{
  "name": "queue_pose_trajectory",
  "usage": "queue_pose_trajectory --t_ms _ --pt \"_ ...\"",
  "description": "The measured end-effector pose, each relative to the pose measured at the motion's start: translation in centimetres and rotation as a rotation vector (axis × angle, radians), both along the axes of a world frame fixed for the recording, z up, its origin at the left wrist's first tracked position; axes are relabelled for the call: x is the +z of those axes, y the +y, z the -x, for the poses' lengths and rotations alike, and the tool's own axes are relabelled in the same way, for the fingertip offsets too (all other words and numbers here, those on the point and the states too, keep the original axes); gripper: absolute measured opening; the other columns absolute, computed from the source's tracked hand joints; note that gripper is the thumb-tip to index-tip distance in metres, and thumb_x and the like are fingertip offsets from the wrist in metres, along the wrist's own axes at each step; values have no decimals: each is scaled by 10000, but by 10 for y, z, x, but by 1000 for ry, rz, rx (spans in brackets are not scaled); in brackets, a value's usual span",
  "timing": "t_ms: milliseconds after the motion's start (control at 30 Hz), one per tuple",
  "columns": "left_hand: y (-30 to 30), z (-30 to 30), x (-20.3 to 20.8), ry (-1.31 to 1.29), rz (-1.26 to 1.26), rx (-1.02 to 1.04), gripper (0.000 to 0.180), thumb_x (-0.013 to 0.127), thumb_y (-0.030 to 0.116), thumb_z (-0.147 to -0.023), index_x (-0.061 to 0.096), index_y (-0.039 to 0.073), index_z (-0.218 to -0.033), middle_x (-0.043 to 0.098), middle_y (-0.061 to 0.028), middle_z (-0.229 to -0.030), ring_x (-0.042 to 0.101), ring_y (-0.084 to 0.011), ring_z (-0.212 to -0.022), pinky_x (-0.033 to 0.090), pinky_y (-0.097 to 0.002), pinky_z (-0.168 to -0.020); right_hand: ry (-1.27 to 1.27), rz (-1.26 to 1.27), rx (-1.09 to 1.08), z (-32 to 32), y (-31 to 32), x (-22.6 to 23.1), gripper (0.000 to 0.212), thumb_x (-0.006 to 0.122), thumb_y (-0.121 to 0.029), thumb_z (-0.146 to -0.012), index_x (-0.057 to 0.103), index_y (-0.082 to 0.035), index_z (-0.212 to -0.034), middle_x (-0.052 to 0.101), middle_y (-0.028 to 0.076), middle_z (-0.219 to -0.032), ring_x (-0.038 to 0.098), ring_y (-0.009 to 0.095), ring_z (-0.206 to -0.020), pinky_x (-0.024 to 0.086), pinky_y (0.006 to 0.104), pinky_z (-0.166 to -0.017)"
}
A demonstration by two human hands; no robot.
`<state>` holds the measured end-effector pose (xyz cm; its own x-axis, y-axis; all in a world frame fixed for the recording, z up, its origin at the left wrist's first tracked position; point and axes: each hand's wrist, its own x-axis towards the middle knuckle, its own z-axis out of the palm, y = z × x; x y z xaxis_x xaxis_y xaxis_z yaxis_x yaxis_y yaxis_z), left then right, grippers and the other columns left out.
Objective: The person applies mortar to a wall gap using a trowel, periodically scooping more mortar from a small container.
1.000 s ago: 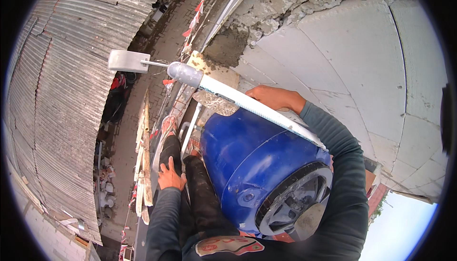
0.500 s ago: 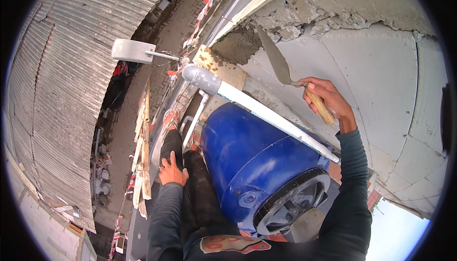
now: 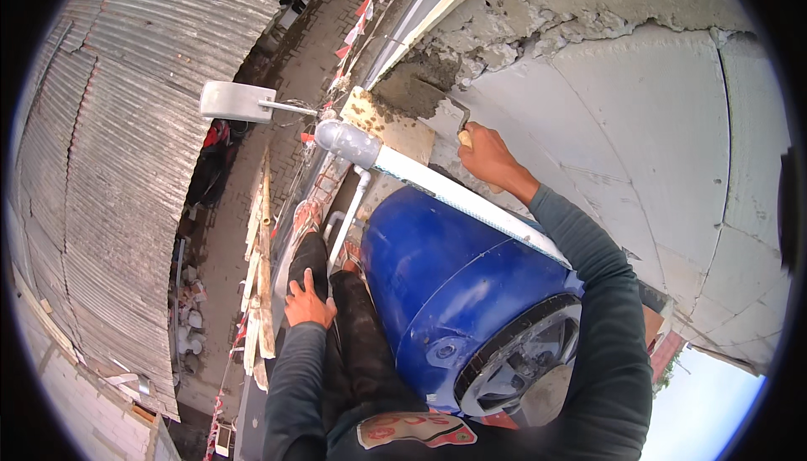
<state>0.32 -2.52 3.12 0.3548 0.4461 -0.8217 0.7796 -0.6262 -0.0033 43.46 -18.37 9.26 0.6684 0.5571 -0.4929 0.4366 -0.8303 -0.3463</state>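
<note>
My right hand [image 3: 490, 158] is wrapped round the wooden handle of a trowel [image 3: 464, 136]. The trowel's blade lies against the patch of wet mortar [image 3: 412, 84] at the edge of the grey block wall [image 3: 605, 116], and its outline is hard to tell from the mortar. Most of the handle is hidden inside my fist. My left hand [image 3: 309, 303] rests on my leg in dark trousers [image 3: 308, 263], fingers apart, holding nothing.
A big blue drum [image 3: 458, 280] stands beside my legs under a white pipe [image 3: 471, 200] with a grey elbow [image 3: 346, 143]. A lamp head [image 3: 238, 101], wooden strips [image 3: 261, 293] and red-and-white tape [image 3: 363, 20] are on the left. Far below lies a corrugated roof [image 3: 126, 150].
My right hand has carried the trowel left and forward, from over the block wall to the mortar patch. My left hand stays on my leg.
</note>
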Motion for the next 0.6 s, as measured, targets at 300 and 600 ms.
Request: queue_pose_trajectory --t_ms 300,600 --pt "-5 8 -5 -89 -49 -16 946 798 398 -769 354 190 -1578 499 -208 -1315 651 -434 -1079 561 -517 -889 322 -183 -479 0 3 71 512 726 -156 -881 608 76 -1321 716 173 -914 689 206 -730 530 349 -622" --pt "-8 10 -6 -104 -42 -6 951 798 395 -762 350 189 -1576 493 -208 -1310 641 -445 -1079 559 -521 -886 213 -336 -373 14 -40 131 434 697 -183 -950 606 37 -1312 641 71 -880 585 123 -679 498 309 -604"
